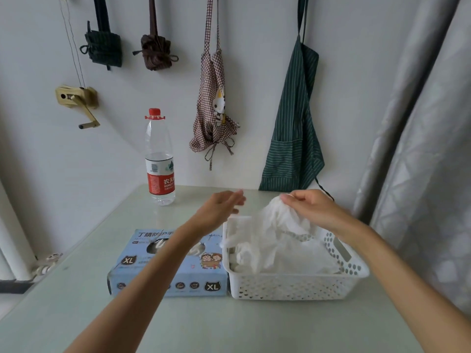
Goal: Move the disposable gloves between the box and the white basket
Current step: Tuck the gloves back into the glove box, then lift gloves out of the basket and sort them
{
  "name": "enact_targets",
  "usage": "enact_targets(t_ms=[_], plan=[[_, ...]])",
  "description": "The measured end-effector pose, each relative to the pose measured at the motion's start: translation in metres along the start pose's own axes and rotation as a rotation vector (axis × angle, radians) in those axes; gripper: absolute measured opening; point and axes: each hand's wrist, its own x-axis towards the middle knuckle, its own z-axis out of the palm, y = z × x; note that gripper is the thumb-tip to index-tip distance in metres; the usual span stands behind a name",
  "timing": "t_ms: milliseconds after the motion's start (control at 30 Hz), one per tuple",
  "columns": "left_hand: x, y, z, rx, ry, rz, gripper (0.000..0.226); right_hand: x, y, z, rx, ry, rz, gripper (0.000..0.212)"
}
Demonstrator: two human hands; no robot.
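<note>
A light blue glove box (168, 271) marked XL lies flat on the table, its top opening partly hidden by my left forearm. Touching its right side stands a white perforated basket (293, 286) holding a heap of white disposable gloves (275, 248). My right hand (313, 207) pinches a bunch of those gloves and holds it lifted above the basket's back half. Beyond the box and above the basket's back left corner hovers my left hand (221, 207), its fingers straight and holding nothing.
A water bottle (159, 159) with a red cap and red label stands at the back of the table (229, 327). Aprons and folded cloths hang on the wall behind. A grey curtain (420, 149) hangs close on the right.
</note>
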Motion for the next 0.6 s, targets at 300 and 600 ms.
enact_targets(t_ms=[300,600], plan=[[0.005,-0.009,0.036,0.179,-0.013,0.181,0.017,0.003,-0.006,0.007,-0.038,0.115,0.01,0.061],[0.011,0.01,-0.015,-0.137,0.099,0.071,0.01,-0.003,0.006,-0.045,0.096,-0.194,0.254,0.03]])
